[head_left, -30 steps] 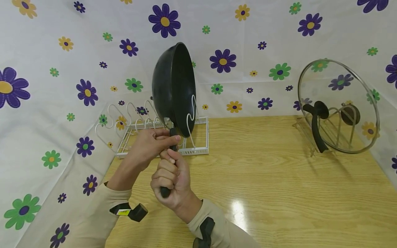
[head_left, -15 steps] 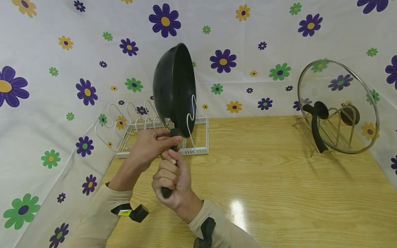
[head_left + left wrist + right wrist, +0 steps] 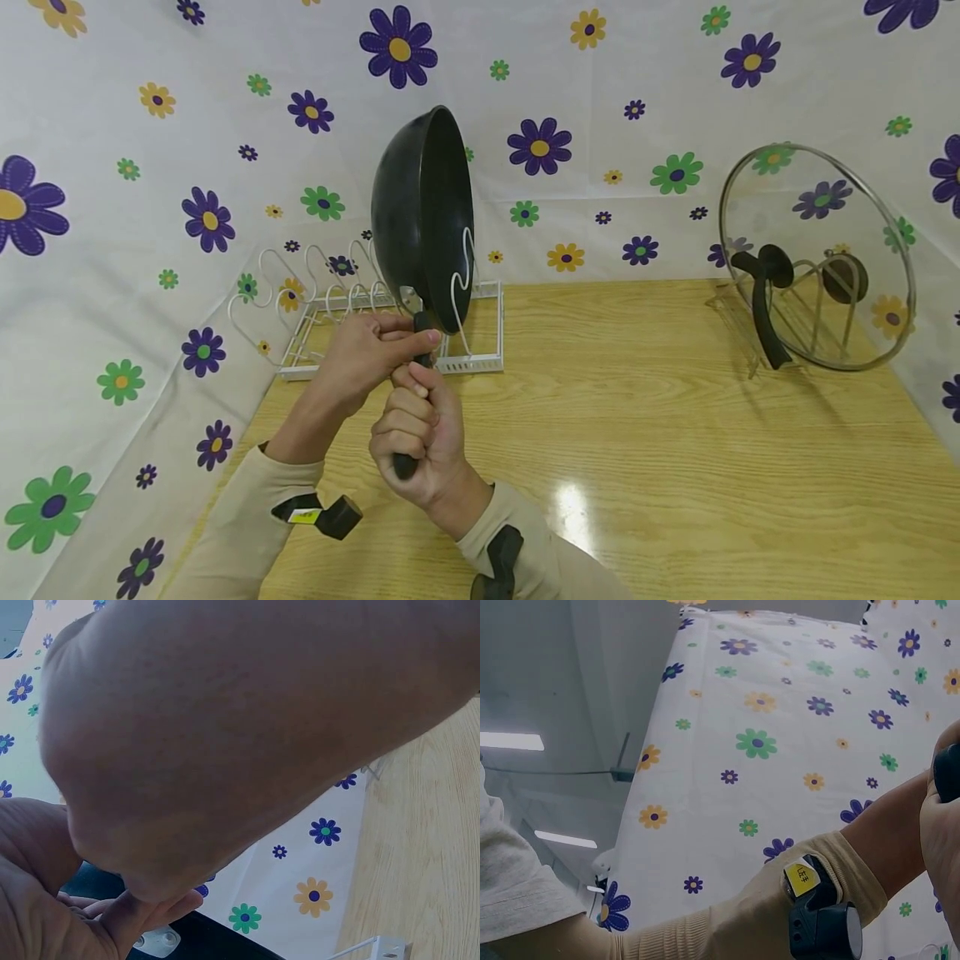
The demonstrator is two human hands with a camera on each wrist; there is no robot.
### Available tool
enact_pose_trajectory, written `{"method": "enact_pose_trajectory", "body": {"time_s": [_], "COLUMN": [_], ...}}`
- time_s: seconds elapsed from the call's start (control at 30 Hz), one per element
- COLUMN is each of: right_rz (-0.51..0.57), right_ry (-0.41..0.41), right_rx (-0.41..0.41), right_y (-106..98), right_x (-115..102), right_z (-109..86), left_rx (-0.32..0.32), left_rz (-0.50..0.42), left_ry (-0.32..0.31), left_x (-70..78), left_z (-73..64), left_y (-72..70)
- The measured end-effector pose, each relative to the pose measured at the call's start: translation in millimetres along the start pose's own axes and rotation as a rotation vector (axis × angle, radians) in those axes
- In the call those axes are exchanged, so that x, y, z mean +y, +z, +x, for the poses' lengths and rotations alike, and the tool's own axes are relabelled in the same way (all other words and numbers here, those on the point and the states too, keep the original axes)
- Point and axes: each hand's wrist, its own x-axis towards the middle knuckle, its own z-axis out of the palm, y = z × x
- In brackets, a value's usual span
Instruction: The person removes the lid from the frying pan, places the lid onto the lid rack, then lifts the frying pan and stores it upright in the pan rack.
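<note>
In the head view a black wok stands on its side, its hollow turned to the right, in the right part of a white wire rack. One rack wire passes in front of its rim. My left hand pinches the wok's black handle near the metal bracket, thumb on top. Just below, my right hand grips the handle, whose end sticks out under the fingers. The left wrist view shows the metal bracket beside fingertips. Part of the right hand appears in the right wrist view.
A glass lid with a steel rim and black handle leans in a small wire rack at the right. The wooden table meets a flower-print cloth behind and at the left.
The wok and both hands have shifted very slightly to the right against the rack. Both hands keep their hold on the handle; the lid has not moved.
</note>
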Motion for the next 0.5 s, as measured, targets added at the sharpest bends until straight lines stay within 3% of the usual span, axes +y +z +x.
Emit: {"method": "enact_pose_trajectory", "body": {"time_s": [0.27, 0.5], "right_rz": [-0.006, -0.011], "right_ry": [0.003, 0.000], "right_rx": [0.001, 0.013], "right_y": [-0.4, -0.9], "right_x": [-0.4, -1.4], "right_z": [0.0, -1.0], "left_rx": [-0.014, -0.014], "left_rz": [-0.058, -0.007], "left_ry": [-0.004, 0.032], "left_x": [-3.9, -5.7], "left_z": [1.3, 1.5], "left_y": [1.5, 1.5]}}
